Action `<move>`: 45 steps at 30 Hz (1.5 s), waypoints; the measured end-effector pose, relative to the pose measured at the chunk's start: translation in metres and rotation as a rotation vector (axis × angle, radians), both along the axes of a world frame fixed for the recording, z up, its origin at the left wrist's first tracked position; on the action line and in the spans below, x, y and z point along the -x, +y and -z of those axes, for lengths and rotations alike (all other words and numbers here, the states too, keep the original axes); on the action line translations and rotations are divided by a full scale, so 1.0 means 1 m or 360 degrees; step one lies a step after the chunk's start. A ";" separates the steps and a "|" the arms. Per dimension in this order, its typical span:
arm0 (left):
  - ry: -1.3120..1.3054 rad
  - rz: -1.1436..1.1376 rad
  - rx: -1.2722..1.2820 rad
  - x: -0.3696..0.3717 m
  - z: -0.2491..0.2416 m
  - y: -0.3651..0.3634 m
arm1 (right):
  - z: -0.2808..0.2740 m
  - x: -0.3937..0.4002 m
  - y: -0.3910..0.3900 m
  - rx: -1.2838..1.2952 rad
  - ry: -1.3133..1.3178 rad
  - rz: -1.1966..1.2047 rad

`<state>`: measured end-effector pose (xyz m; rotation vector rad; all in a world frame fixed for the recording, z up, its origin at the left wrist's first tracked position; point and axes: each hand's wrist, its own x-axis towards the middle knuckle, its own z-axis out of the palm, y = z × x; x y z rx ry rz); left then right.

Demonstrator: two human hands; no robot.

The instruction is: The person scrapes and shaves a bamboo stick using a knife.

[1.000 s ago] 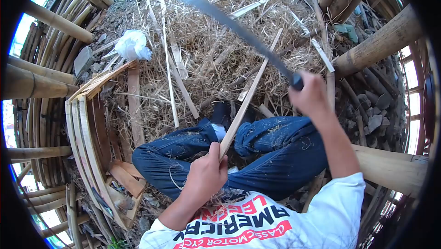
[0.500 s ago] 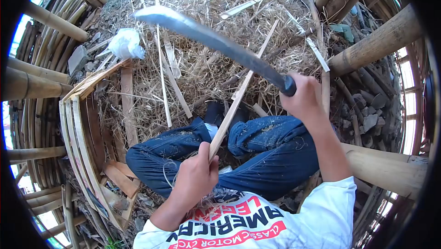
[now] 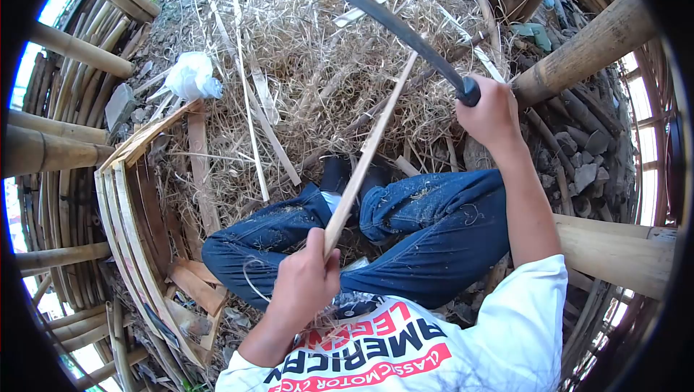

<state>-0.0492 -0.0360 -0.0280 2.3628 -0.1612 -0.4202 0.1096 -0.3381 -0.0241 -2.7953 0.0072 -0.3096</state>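
Note:
My left hand point(image 3: 305, 282) is closed round the lower end of a long pale wooden strip point(image 3: 369, 150), which points up and to the right over my crossed legs. In my right hand point(image 3: 490, 111) is the dark handle of a long curved blade point(image 3: 390, 19). The blade reaches up and left from my fist, its tip at the top edge of the view. Its middle passes just above the far end of the strip; whether they touch I cannot tell.
Shavings point(image 3: 318, 81) and loose strips cover the ground ahead. A slatted wooden crate point(image 3: 129, 226) stands at the left, near a white plastic bag point(image 3: 194, 76). Thick bamboo poles point(image 3: 596, 45) reach in from both sides, with broken stones point(image 3: 587, 175) at the right.
My right hand has moved up and slightly right, raising the blade with it. My left hand still holds the strip, whose far end has shifted a little left and down.

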 end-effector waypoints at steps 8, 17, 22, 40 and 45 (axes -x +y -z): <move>-0.0023 0.0061 0.0043 -0.002 -0.003 0.001 | -0.002 0.013 0.006 -0.0043 -0.0004 -0.0050; 0.0078 -0.0022 0.0124 0.001 0.002 -0.007 | 0.001 0.027 0.010 -0.0010 -0.0115 -0.0149; 0.0105 -0.0034 0.0039 -0.002 -0.002 -0.002 | 0.000 0.004 -0.007 -0.0026 -0.0160 0.0090; 0.0401 -0.0138 0.0318 -0.020 0.010 -0.013 | 0.011 0.039 0.035 0.0042 0.0154 -0.0729; 0.0686 -0.0019 0.0751 -0.029 0.023 -0.012 | 0.009 0.040 0.036 0.0126 0.0244 -0.0938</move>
